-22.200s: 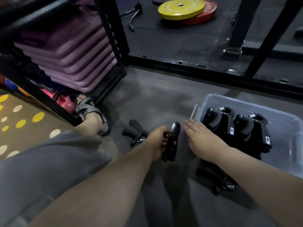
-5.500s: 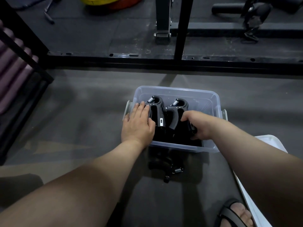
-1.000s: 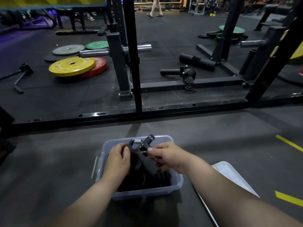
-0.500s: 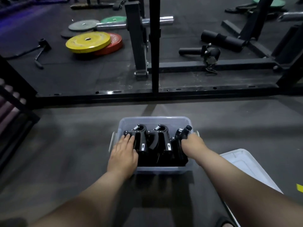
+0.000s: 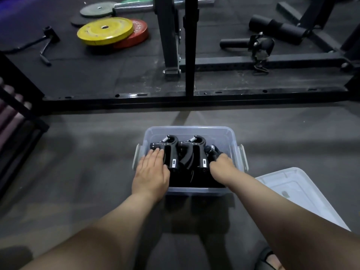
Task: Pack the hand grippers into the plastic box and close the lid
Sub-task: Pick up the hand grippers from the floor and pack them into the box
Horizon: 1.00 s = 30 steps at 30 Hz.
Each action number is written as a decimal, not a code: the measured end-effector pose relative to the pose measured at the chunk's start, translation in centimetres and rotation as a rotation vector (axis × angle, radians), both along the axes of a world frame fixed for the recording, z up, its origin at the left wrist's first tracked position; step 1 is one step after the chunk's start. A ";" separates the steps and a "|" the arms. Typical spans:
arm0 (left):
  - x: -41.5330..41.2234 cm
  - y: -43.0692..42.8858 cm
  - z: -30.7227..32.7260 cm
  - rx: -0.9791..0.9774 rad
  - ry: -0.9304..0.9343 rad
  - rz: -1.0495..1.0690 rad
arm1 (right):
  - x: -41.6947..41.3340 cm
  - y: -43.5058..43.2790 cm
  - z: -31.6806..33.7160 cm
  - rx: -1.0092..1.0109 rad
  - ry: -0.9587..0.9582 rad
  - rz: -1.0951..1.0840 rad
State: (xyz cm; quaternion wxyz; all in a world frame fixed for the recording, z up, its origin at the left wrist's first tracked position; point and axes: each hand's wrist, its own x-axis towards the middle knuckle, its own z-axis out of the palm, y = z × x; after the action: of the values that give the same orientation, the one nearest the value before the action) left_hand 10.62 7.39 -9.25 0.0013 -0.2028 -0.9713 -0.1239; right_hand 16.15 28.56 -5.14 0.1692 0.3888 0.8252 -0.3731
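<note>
The box (image 5: 188, 129) stood open on the floor (image 5: 81, 164), straight ahead of the person, its clear walls showing the black load inside; two grippers (image 5: 173, 151) stood upright side by side in its left and middle parts, springs at the far end, each with a small white label on the near handle. The left hand (image 5: 151, 172) lay flat over the box's left near corner, fingers straight and together, their tips resting on the leftmost gripper's handle. The right hand (image 5: 222, 165) reached into the right side of the box; its fingers were curled down round a third gripper (image 5: 213, 152), which sat tilted between the middle gripper and the right wall; the fingertips themselves were hidden. The lid (image 5: 296, 191) lay on the floor just beside the box, to its right and nearer the person, apart from both hands. Beyond the box ran the black base of a rack (image 5: 190, 45); a yellow plate (image 5: 105, 31) lay partly over a red plate (image 5: 139, 34) on the far mat, to the left. A sandal (image 5: 268, 260) showed at the lower right edge.
</note>
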 end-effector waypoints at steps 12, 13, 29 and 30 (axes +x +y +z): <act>0.0 -0.1 0.1 0.032 -0.027 0.005 | -0.3 0.2 -1.0 0.024 0.024 0.053; 0.0 -0.1 0.2 0.047 -0.040 0.006 | -0.4 0.3 -1.0 0.012 0.002 0.043; -0.1 -0.3 -0.1 0.149 -0.059 -0.025 | -0.6 -3.1 0.7 0.515 0.124 0.311; -0.1 -0.3 -0.1 0.138 -0.056 -0.023 | -0.6 -3.1 0.6 0.507 0.123 0.316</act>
State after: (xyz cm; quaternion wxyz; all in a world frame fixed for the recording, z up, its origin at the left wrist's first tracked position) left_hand 10.50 7.04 -9.37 -0.0132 -0.2098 -0.9577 -0.1964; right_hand 15.55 25.49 -4.54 0.0725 0.2622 0.9510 -0.1472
